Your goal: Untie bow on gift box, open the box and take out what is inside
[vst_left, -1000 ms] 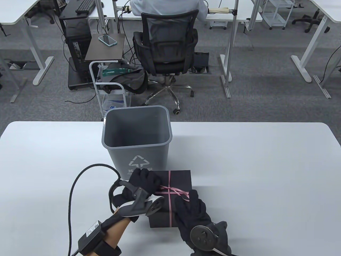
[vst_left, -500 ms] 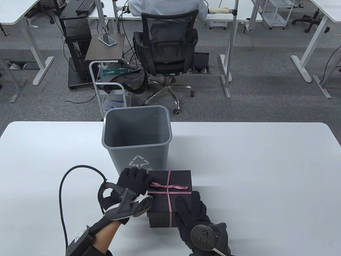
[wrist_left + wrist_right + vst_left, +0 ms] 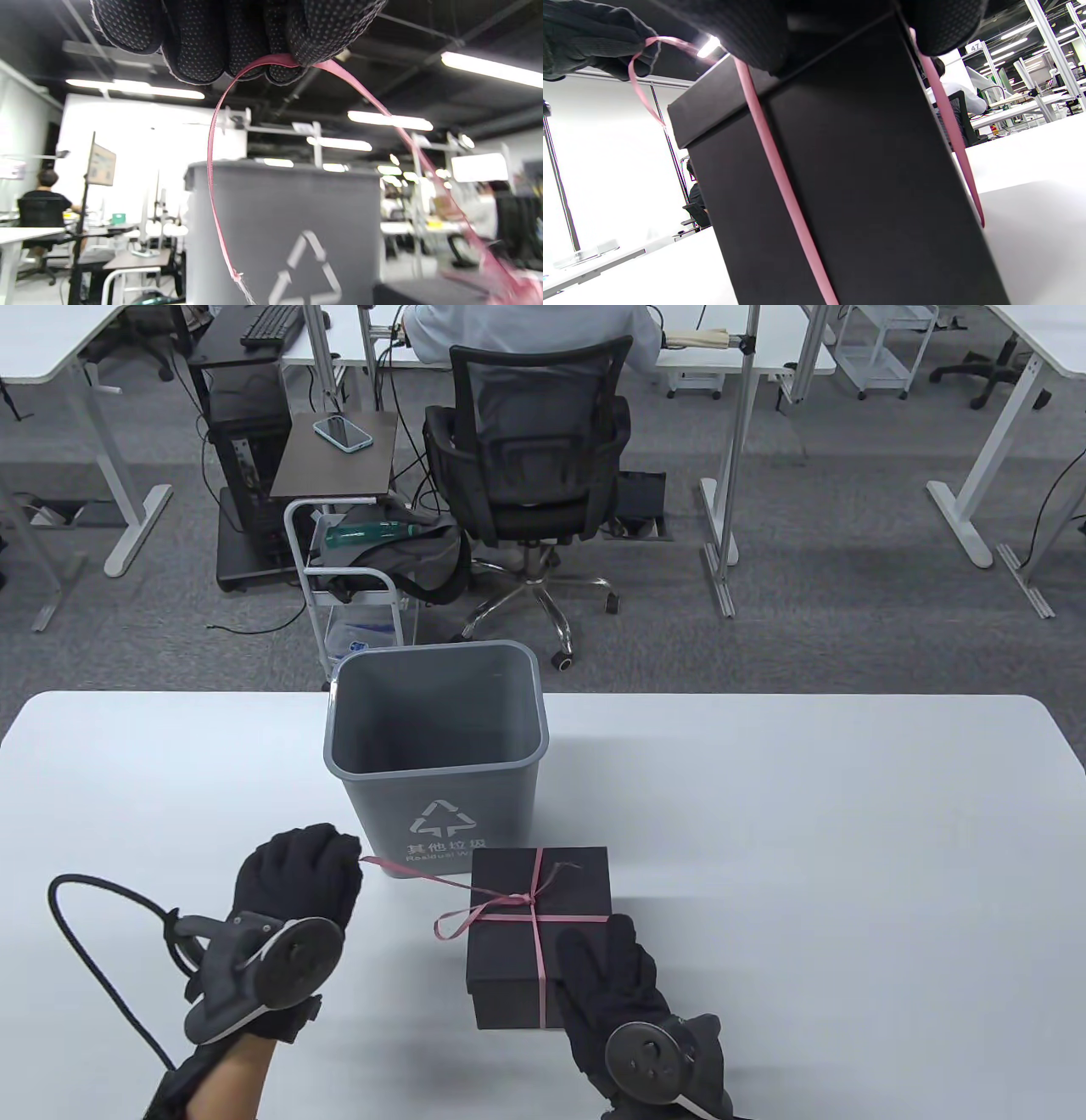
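A black gift box (image 3: pixel 509 950) stands on the white table (image 3: pixel 806 831), wrapped crosswise by a thin pink ribbon (image 3: pixel 540 950). My left hand (image 3: pixel 297 874), left of the box, pinches one ribbon end; the strand (image 3: pixel 416 875) runs taut from it to the knot on the lid. A loose loop (image 3: pixel 454 922) hangs off the lid's left edge. In the left wrist view the ribbon (image 3: pixel 271 61) passes between my curled fingers (image 3: pixel 237 38). My right hand (image 3: pixel 615 984) rests on the lid's near right corner, fingers laid over the box (image 3: pixel 848 182).
A grey waste bin (image 3: pixel 434 746) with a recycling mark stands just behind the box, open top upward. A black cable (image 3: pixel 93 950) loops from my left wrist over the table's left side. Beyond the table sit an office chair (image 3: pixel 530 466) and a small cart (image 3: pixel 356 585).
My left hand has pulled the ribbon end away to the left, from over the lid out to the table. The bow has come undone into a taut strand and a loose loop. The right hand stayed put.
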### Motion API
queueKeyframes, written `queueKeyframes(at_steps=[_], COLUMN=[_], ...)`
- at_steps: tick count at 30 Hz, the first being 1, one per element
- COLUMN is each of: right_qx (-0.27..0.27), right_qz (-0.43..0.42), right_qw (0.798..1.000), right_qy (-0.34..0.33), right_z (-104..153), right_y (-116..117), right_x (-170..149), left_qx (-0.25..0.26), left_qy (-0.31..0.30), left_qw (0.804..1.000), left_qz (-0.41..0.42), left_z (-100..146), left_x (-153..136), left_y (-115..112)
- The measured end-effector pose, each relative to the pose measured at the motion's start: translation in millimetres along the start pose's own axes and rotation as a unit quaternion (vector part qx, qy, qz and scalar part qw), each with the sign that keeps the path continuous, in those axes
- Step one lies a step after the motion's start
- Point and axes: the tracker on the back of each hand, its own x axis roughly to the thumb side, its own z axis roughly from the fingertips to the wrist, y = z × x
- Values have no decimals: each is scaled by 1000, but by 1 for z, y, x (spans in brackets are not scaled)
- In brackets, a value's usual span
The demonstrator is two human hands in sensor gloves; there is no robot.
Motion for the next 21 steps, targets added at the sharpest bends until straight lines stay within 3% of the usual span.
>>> queueKeyframes(at_steps=[6,11,17,21], right_qx=[0,1,2,2], right_qz=[-1,-2,-5,-6], right_qw=[1000,1000,1000,1000], right_qy=[0,1,1,1], right_z=[0,0,-1,-1], right_y=[0,0,0,1], right_x=[0,-1,-1,-2], left_qx=[25,1,-29,-92], left_qy=[63,64,-12,-74], left_qw=[998,998,998,990], left_qz=[14,14,51,77], left_z=[1,-1,-5,-14], left_x=[-26,-24,14,48], left_y=[9,3,-15,-34])
